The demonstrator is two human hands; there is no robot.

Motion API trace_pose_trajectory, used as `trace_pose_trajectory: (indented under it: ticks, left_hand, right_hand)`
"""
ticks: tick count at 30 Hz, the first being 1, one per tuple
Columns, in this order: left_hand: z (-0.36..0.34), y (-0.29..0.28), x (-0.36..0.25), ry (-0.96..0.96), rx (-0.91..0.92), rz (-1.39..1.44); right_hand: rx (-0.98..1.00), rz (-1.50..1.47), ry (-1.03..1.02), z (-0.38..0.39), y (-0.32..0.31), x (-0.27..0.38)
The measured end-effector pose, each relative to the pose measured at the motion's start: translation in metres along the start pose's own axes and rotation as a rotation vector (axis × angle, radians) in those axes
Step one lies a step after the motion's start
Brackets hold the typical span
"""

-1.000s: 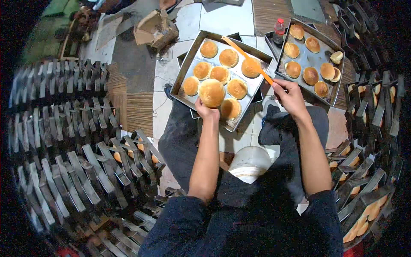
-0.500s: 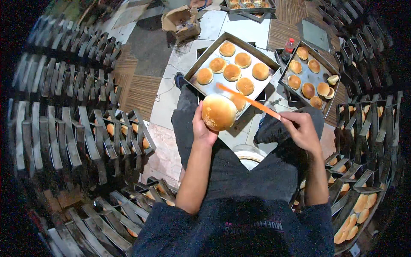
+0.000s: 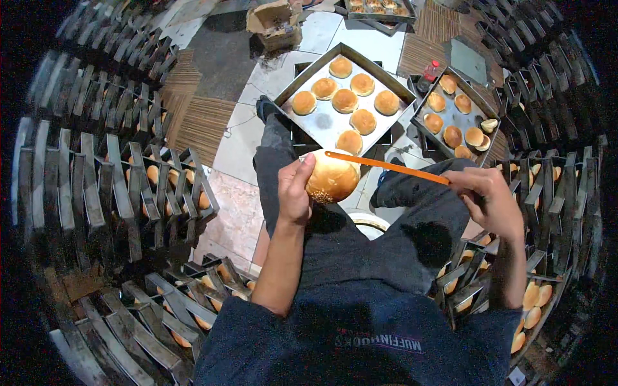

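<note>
In my left hand [image 3: 296,196] is a round golden bun [image 3: 333,182] with sesame-like specks on its lower part, my thumb over its top. My right hand [image 3: 492,199] grips one end of a long, flat orange stick [image 3: 393,168]. The stick's rounded far tip lies over the bun's upper edge; whether it presses in, I cannot tell. Just beyond both hands, a square metal tray [image 3: 325,132] holds several browned buns [image 3: 345,100], set apart from each other, with bare metal near its left corner.
To the right is a second tray [image 3: 462,118] of buns, beside a red-capped bottle [image 3: 427,77]. An open cardboard box [image 3: 275,29] stands far off, left of another tray [image 3: 376,16]. Stacked metal trays [image 3: 109,186] with buns surround me on both sides.
The bun has come slightly nearer me and turned, and my left thumb now lies over its top. My right hand and the stick have moved right and nearer, the stick now lying flatter.
</note>
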State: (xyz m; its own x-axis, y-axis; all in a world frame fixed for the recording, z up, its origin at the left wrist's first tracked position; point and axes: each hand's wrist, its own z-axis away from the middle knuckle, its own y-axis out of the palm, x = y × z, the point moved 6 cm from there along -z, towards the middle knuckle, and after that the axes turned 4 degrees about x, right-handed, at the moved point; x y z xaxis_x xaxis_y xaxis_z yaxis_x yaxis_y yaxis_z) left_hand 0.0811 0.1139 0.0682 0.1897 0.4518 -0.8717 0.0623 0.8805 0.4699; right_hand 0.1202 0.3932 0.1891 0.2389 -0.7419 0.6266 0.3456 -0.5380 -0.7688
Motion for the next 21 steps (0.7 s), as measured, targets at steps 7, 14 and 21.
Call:
trace_pose_trajectory:
  ticks: [7,14,21]
  left_hand:
    - [0.016,0.024,0.008,-0.12,0.424,-0.283]
    - [0.017,0.032,0.019,-0.163,0.283,0.016]
    - [0.033,0.033,0.081,-0.469,0.41,0.072]
  right_hand:
    - [0.308,0.041,0.17,0.014,-0.054,-0.002]
    - [0.141,0.278,-0.082,0.002,-0.082,0.045]
    - [0.485,0.531,0.063,-0.018,-0.043,0.04]
